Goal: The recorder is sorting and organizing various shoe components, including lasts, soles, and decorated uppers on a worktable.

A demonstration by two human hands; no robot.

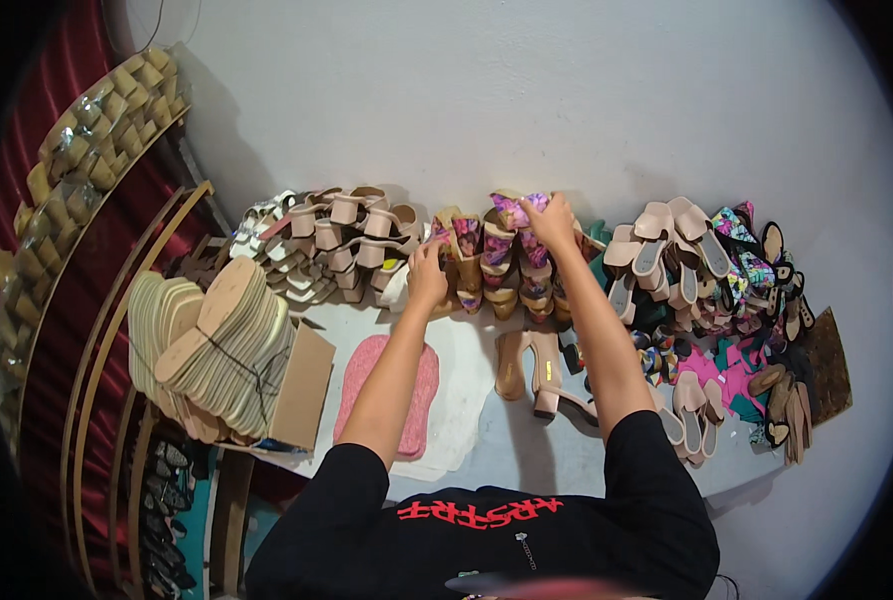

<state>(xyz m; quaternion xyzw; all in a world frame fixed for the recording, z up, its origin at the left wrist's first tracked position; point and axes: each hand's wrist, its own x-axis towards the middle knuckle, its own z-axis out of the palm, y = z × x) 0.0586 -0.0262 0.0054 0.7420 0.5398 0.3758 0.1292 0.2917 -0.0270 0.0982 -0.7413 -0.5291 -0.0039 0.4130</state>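
Against the wall stand columns of stacked heeled sandals with floral straps in purple, pink and orange. My right hand [552, 222] is closed on a purple floral sandal [518, 210] at the top of one column. To its left, my left hand [426, 276] has its fingers bent against the side of another floral sandal [458, 236]; part of its grip is hidden. Below my hands, nearer me, a beige heeled sandal [546, 375] rests on the white table [466, 440], with a tan sandal [509, 365] beside it.
Left of my arms lie a pink foot-shaped pad [371, 400] on white sheets and a cardboard box [301, 390] beside stacked insoles [206, 345]. Beige sandals [351, 235] are piled at the back left, more sandals [676, 250] at the right. Wooden rack rails [101, 370] border the left.
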